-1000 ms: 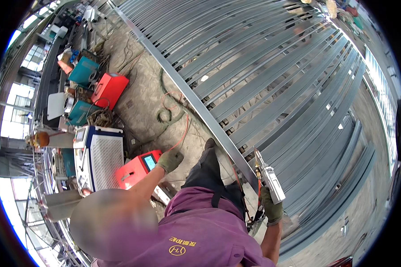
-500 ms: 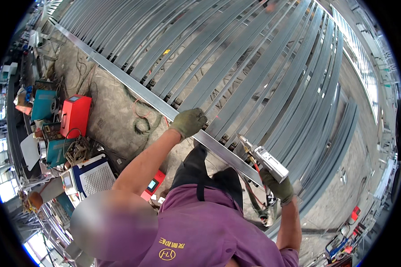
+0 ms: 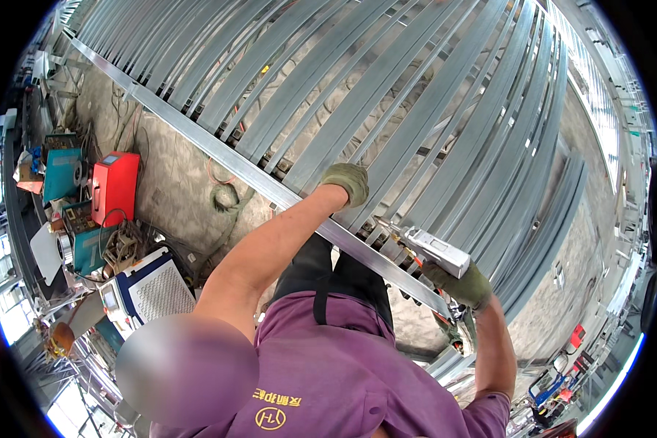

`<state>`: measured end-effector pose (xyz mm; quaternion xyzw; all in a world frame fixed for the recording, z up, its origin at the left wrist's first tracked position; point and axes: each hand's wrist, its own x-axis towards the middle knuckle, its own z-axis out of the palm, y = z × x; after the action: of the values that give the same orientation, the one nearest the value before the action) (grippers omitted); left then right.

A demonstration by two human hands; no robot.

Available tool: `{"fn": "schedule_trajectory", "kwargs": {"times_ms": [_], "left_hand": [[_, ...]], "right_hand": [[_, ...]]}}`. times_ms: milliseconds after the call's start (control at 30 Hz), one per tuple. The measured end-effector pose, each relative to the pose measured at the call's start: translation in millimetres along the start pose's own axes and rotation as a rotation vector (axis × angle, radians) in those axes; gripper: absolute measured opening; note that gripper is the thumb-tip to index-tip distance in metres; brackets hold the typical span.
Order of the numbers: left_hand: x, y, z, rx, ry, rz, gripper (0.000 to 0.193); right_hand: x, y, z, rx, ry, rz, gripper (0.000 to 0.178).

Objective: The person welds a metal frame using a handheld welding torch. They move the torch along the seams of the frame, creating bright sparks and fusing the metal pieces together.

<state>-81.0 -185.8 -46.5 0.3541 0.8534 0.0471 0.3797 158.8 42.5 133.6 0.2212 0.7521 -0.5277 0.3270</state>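
Head view: handheld metal tool (image 3: 438,250) held at right, over the grey bars' (image 3: 456,182) near ends.
It is wrapped by the right hand (image 3: 461,284); whether anything is pinched by the curled left hand (image 3: 348,184) cannot be told. Bars are laid out; fixing at the rail (image 3: 197,134) cannot be confirmed.

yellow lettering (image 3: 278,398) in short row on front of purple shirt (image 3: 328,358); round yellow emblem (image 3: 270,418), letter-like strokes inside ring, just below row; screens on red box (image 3: 114,186) and white-and-blue machine (image 3: 155,288) too small to read
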Motion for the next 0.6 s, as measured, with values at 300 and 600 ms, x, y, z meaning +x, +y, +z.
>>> {"fn": "schedule_trajectory", "kwargs": {"times_ms": [300, 600], "left_hand": [[-15, 24, -49, -0.084, -0.212, -0.107, 0.066], [11, 28, -34, -0.380, 0.066, -0.104, 0.089]], "right_hand": [[37, -2, -16, 0.127, -0.188, 0.136, 0.034], [39, 37, -17, 0.189, -0.155, 0.045, 0.035]]}}
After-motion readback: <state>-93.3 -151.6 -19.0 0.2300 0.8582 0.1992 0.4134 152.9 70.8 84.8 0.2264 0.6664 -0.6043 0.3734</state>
